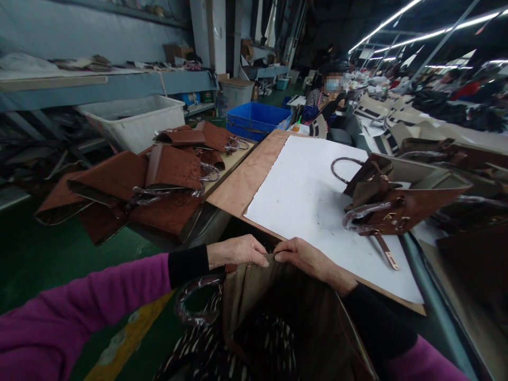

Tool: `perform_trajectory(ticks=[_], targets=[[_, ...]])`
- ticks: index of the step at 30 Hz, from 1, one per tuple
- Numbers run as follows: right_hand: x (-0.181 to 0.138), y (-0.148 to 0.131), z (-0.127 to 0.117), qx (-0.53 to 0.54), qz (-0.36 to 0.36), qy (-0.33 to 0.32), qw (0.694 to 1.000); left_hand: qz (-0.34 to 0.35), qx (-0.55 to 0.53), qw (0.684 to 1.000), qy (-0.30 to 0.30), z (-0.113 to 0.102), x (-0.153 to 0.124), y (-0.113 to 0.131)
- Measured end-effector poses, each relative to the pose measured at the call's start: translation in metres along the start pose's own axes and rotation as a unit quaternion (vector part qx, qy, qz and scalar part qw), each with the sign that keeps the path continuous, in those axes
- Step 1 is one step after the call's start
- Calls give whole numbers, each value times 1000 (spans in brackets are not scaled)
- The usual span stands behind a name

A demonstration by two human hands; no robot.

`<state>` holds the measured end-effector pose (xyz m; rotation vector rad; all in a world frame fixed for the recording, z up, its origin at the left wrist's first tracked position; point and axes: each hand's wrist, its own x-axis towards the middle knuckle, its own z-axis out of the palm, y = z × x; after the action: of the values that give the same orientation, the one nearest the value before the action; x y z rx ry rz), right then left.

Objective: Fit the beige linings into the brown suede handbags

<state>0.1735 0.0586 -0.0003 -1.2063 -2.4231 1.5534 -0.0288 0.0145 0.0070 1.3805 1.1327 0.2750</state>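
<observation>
A brown handbag [317, 317] with an olive lining lies open close to my body, over a black-and-white patterned garment [194, 338]. My left hand [240, 250] pinches the bag's far rim. Right beside it, my right hand [304, 259] grips the same rim, thumb and fingers closed on the edge. A plastic-wrapped handle [198, 301] sticks out on the bag's left side. On the white sheet [293, 185] beyond my hands, another brown handbag [408, 196] stands open, with wrapped handles and a strap hanging down.
Several brown bags [166, 169] are piled on a bench at the left. Behind them are a white bin [135, 119] and a blue bin [257, 116]. More dark bags [468, 159] crowd the right side. A person in a mask [321, 100] sits farther back.
</observation>
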Motion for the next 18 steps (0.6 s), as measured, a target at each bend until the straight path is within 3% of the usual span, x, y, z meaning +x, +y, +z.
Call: perform_trajectory(ticks=[7, 13, 16, 18], targets=[[-1, 6, 2, 94, 57, -24, 994, -16, -22, 999, -27, 6, 2, -5], [-14, 1, -5, 227, 85, -55, 969, -11, -42, 999, 12, 6, -5, -13], [-17, 4, -2, 207, 105, -48, 972, -8, -45, 998, 31, 3, -11, -14], [-16, 6, -1, 159, 119, -46, 979, 22, -42, 999, 9, -3, -12, -12]])
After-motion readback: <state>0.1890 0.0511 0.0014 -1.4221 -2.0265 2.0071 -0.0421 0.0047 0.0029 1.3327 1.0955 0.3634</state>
